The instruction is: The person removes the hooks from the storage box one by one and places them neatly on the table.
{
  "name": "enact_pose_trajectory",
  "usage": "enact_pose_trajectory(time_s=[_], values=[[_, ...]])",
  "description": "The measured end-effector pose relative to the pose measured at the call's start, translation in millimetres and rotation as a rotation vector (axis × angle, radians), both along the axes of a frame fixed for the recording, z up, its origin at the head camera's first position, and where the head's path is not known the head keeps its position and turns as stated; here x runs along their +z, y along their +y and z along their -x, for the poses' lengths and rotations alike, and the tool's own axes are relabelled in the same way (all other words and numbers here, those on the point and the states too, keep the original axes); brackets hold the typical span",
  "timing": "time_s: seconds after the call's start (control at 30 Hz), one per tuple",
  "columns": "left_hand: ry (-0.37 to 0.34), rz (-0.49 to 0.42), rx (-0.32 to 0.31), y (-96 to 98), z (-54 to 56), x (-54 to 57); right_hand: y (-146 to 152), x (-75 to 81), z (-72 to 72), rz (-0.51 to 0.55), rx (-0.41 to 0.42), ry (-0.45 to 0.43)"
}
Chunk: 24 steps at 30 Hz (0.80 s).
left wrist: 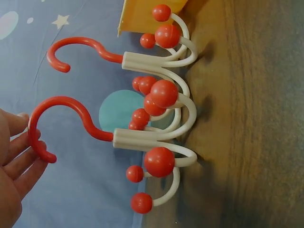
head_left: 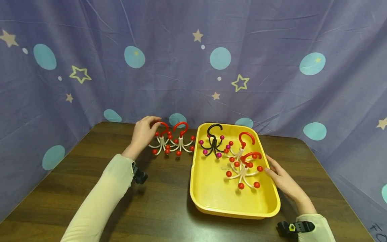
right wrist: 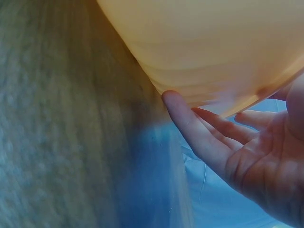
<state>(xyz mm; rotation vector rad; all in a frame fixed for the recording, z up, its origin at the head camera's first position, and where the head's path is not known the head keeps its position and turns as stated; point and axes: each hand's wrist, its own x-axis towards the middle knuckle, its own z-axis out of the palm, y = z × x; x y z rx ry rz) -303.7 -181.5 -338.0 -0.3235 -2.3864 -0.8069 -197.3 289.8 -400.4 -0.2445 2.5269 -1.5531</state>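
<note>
Left hand point(head_left: 143, 134), centre left of the head view, arm stretched forward, fingers loosely extended and touching the red hook of the nearest red-and-white hanger point(head_left: 161, 143), which stands on the table point(head_left: 90, 188) beside a second hanger point(head_left: 181, 141). Right hand point(head_left: 282, 179), lower right, lies relaxed with straight fingers against the outer wall of the yellow tray point(head_left: 211, 198)

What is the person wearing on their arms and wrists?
Both arms are in long, pale cream sleeves, the left sleeve and the right sleeve. A small black device is strapped at each wrist: the left wrist device and the right wrist device, which has a yellowish mark. The hands are bare, without rings or gloves.
</note>
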Motion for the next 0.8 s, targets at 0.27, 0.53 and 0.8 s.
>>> enact_pose_trajectory(time_s=[0.27, 0.53, 0.8], values=[[0.040, 0.001, -0.029, 10.5, -1.3, 8.2, 0, 0.2, 0.3, 0.007, 0.005, -0.003], [0.038, -0.004, -0.068, 29.6, -4.8, 18.3, 1, -0.7, 1.5, 0.001, 0.002, -0.003], [-0.024, -0.009, -0.137, 53.3, -9.3, 25.8, 1, -0.7, 1.5, -0.002, 0.006, 0.003]])
